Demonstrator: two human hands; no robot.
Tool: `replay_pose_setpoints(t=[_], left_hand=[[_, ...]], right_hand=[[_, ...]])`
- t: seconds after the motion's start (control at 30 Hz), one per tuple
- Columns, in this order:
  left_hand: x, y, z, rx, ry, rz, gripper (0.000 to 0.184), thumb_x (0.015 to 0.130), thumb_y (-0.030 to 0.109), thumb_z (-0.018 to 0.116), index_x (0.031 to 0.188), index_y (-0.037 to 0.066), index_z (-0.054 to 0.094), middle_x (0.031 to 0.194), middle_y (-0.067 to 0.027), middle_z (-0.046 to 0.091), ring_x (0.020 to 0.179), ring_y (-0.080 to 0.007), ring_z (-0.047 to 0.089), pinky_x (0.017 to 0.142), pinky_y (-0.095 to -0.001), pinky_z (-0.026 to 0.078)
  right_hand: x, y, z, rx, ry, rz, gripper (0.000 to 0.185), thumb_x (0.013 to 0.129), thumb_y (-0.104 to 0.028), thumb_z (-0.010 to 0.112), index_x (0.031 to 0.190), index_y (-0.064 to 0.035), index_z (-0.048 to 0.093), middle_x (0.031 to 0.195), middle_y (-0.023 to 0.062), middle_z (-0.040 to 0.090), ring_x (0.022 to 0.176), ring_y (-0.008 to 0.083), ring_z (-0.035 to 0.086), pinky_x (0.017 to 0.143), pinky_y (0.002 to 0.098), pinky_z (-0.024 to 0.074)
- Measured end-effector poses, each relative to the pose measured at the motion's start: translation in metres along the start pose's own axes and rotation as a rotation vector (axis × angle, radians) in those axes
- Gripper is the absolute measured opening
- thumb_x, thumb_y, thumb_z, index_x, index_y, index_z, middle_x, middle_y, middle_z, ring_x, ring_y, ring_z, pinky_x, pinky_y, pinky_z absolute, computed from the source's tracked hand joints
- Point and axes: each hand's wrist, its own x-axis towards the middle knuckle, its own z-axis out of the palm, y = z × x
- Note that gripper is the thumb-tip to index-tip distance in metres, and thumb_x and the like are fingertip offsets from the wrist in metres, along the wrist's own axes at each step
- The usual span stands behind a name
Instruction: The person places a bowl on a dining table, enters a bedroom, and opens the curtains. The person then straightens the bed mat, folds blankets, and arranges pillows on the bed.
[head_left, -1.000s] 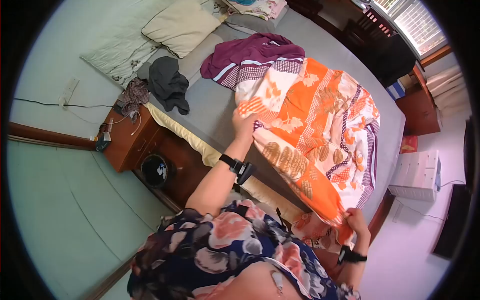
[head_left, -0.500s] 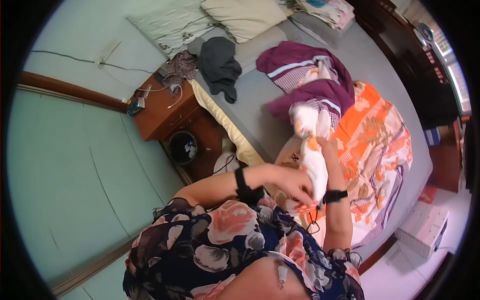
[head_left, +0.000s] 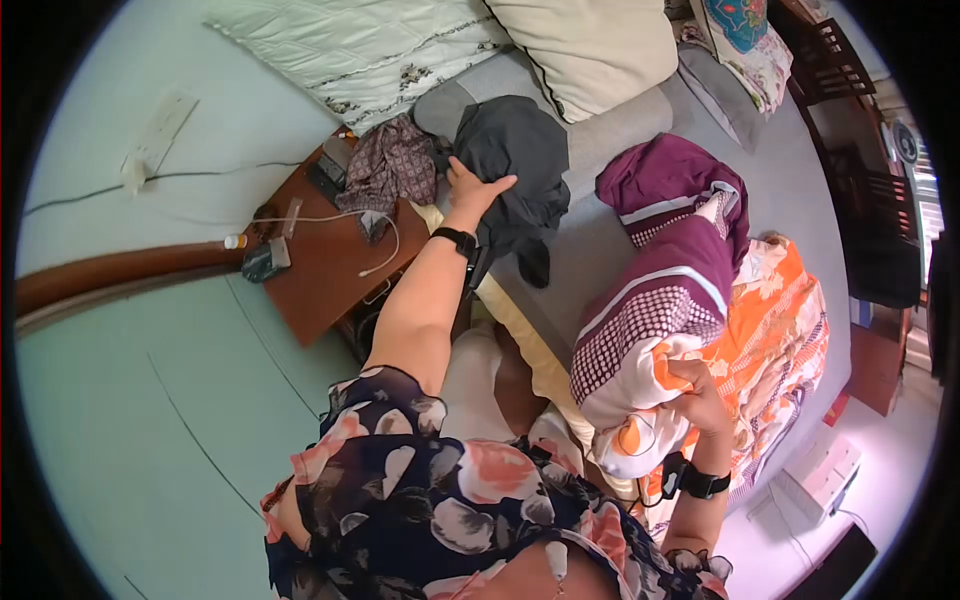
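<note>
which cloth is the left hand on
The plain dark grey cloth on the bed; the patterned cloth lies beside it, and the right hand grips the purple-and-orange cover.

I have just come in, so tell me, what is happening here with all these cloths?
A person is handling cloths at a grey-covered bed. The right hand holds a bunched part of a large purple, white and orange patterned fabric cover, which lies rumpled on the bed. The left hand is stretched out, thumb and fingers spread apart, at a crumpled dark grey cloth; whether it touches this cloth is hard to tell.
</note>
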Motion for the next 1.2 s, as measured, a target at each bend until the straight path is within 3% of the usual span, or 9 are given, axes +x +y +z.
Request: replay_pose_setpoints(t=[0.1,0.2,0.47,0.6,0.67,0.77,0.9,1.03,1.2], left_hand=[[0.029,0.002,0.014,0.092,-0.067,-0.049,0.117,0.054,0.042,0.083,0.139,-0.003,0.016,0.138,-0.0266,0.03,0.124,-0.0386,0.037,0.101,-0.0365,0.035],[0.041,-0.017,0.026,-0.097,-0.079,-0.026,0.076,0.06,0.024,0.078,0.122,-0.005,0.046,0.109,-0.026,0.058,0.102,-0.0363,0.058,0.088,-0.0349,0.046],[-0.001,-0.045,-0.086,-0.751,0.004,0.079,0.041,0.068,0.01,0.069,0.104,-0.007,0.058,0.093,-0.0175,0.065,0.084,-0.029,0.062,0.079,-0.0325,0.046],[0.047,-0.073,-0.147,-0.571,0.247,0.042,0.051,0.074,0.012,0.068,0.117,-0.007,0.05,0.119,-0.0213,0.052,0.097,-0.0337,0.058,0.084,-0.0352,0.046],[0.079,-0.075,-0.156,0.13,0.363,0.22,0.073,0.075,0.026,0.071,0.131,-0.005,0.036,0.141,-0.0245,0.025,0.11,-0.0397,0.05,0.089,-0.0389,0.045],[0.103,-0.051,-0.156,0.139,0.287,0.043,0.096,0.072,0.039,0.072,0.139,-0.005,0.019,0.146,-0.0238,0.003,0.115,-0.0445,0.044,0.091,-0.0424,0.044],[0.128,-0.074,-0.116,0.211,-0.016,-0.133,0.128,0.057,0.046,0.081,0.141,-0.004,-0.002,0.143,-0.0249,0.023,0.118,-0.0362,0.046,0.092,-0.0368,0.045],[0.141,-0.103,-0.1,0.021,-0.005,-0.163,0.077,0.054,0.029,0.081,0.114,-0.011,0.053,0.105,-0.0233,0.061,0.094,-0.0327,0.062,0.08,-0.0357,0.049],[0.087,-0.087,-0.121,-0.606,0.217,-0.023,0.045,0.054,0.012,0.078,0.092,-0.006,0.063,0.093,-0.0131,0.065,0.082,-0.0233,0.062,0.073,-0.0328,0.049]], right_hand=[[0.025,0.014,-0.004,0.114,0.218,0.398,0.038,0.061,0.009,0.055,0.097,0.0013,0.064,0.079,0.0047,0.065,0.069,0.0124,0.059,0.065,0.0261,0.0483],[0.029,0.065,-0.013,0.137,0.456,0.417,0.035,0.063,0.006,0.053,0.096,0.0018,0.064,0.079,0.004,0.065,0.069,0.0117,0.06,0.061,0.0253,0.0478],[0.064,0.126,-0.041,-0.601,0.581,0.47,0.035,0.064,-0.003,0.054,0.099,0.0006,0.061,0.074,0.0174,0.064,0.067,0.0266,0.064,0.063,0.0345,0.049],[0.11,0.117,-0.02,-0.68,0.413,0.433,0.037,0.064,-0.007,0.056,0.1,-0.0009,0.061,0.076,0.0198,0.064,0.072,0.0309,0.064,0.066,0.0378,0.0496],[0.126,0.136,-0.017,-0.819,0.346,0.494,0.043,0.063,-0.01,0.058,0.105,-0.0015,0.06,0.082,0.0234,0.063,0.08,0.0365,0.063,0.07,0.0409,0.049],[0.14,0.132,-0.007,-0.742,0.331,0.46,0.045,0.063,-0.01,0.059,0.107,-0.002,0.059,0.084,0.0255,0.062,0.084,0.0399,0.061,0.072,0.0423,0.0482],[0.145,0.136,-0.009,-0.726,0.312,0.482,0.041,0.064,-0.01,0.058,0.104,-0.0013,0.059,0.084,0.0251,0.062,0.084,0.0407,0.06,0.072,0.0432,0.0473],[0.139,0.142,-0.01,-0.707,0.34,0.445,0.037,0.065,-0.011,0.058,0.101,-0.0007,0.059,0.083,0.0242,0.063,0.083,0.0407,0.06,0.071,0.0433,0.0472],[0.131,0.167,-0.018,-0.652,0.336,0.413,0.035,0.067,-0.013,0.059,0.099,-0.0005,0.06,0.081,0.0234,0.063,0.082,0.0399,0.061,0.07,0.0429,0.0473]])
